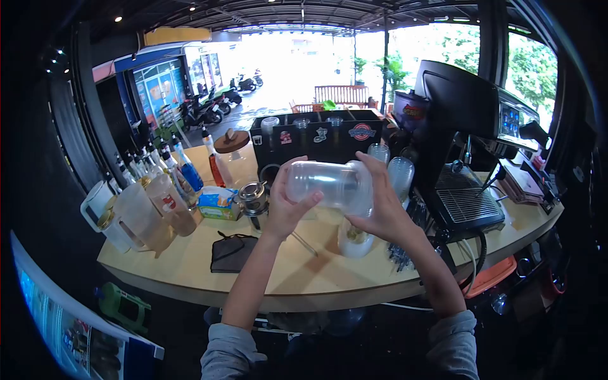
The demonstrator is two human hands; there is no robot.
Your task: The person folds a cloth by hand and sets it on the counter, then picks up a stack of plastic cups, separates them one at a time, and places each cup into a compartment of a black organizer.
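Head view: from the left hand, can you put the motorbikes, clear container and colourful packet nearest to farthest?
1. Clear container: touching the left hand.
2. Colourful packet: left, on the table.
3. Motorbikes: outside, beyond the table.

We see a clear cylindrical container (326, 180) of smooth, glossy plastic, a smooth pale-yellow table (301, 278) with a soft sheen, a round brown wooden lid (232, 143), and a shiny silver metal grate (470, 197).

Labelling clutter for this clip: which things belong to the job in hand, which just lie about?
In the job:
- clear plastic container, held between left hand and right hand

Apparently lying about:
- colourful pack
- jar
- blue bottle
- parked motorbikes
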